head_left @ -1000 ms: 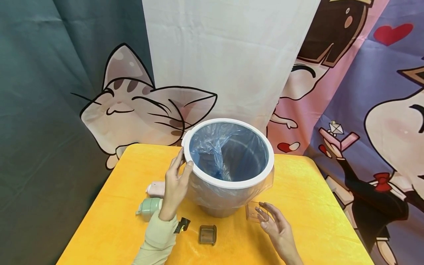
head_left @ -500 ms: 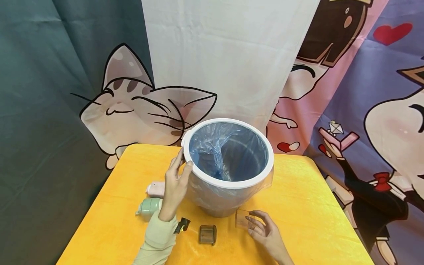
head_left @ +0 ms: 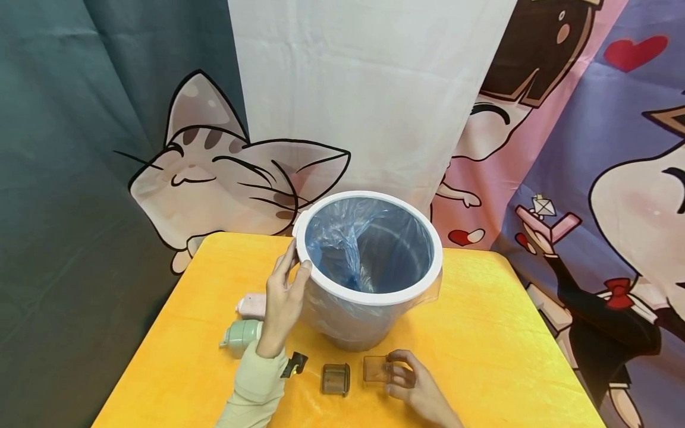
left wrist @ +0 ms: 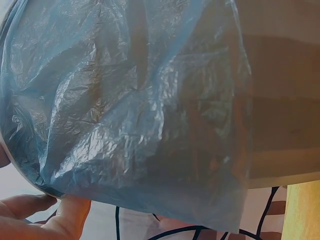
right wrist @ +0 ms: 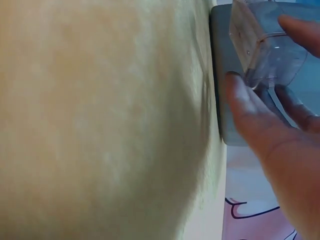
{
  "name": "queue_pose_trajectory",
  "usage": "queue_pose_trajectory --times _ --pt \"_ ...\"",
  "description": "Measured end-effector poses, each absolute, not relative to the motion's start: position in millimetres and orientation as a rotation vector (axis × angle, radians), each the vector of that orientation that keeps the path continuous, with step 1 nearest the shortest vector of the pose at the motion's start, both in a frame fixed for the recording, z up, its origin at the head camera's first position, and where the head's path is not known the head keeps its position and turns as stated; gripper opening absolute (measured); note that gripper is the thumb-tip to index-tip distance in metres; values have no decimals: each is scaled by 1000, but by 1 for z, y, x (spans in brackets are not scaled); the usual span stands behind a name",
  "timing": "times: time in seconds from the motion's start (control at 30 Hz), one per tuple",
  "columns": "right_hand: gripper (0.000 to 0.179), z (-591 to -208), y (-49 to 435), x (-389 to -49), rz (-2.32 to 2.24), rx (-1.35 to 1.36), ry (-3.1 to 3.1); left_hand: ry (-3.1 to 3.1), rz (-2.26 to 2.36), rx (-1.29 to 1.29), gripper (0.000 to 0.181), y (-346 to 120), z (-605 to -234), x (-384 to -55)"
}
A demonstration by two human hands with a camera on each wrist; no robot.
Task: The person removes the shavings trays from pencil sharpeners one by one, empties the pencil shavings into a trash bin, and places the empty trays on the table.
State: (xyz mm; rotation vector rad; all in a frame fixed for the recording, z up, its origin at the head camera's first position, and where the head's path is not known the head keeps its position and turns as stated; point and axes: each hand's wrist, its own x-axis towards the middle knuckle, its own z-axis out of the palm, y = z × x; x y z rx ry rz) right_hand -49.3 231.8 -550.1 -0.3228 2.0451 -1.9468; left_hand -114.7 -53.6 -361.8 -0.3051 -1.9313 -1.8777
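Note:
My left hand [head_left: 280,309] holds the white rim [head_left: 369,296] of a trash can at its left side, thumb on the near part and fingers along the outer wall. A thin blue plastic bag [head_left: 398,249] lines the can; its loose edge [left wrist: 165,130] hangs over the outside in the left wrist view. My right hand [head_left: 420,389] holds a small clear plastic box [head_left: 376,370] low over the table, between thumb and fingers; the same clear box [right wrist: 277,60] shows in the right wrist view. Just left of it sits a similar smoky-brown box [head_left: 335,379].
A green bottle-like object [head_left: 242,334] lies left of my left forearm, partly hidden by it. Behind that is a pale pink object [head_left: 251,305]. Yellow cloth [head_left: 481,333] covers the table. Cartoon-printed curtains [head_left: 369,89] hang behind it.
My right hand has carried the clear box leftward and nearer to me, from right of the trash can to beside the smoky-brown box. My left hand and the can have stayed put.

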Motion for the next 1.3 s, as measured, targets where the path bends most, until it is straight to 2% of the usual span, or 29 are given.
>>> queue_pose_trajectory --times 0.93,1.3 --pt "56 -565 222 -54 -1424 -607 2633 -1946 -1868 -299 53 -54 -362 -114" --pt "63 -564 220 -56 -1278 -591 2715 -1945 -1874 -308 52 -54 -362 -113"
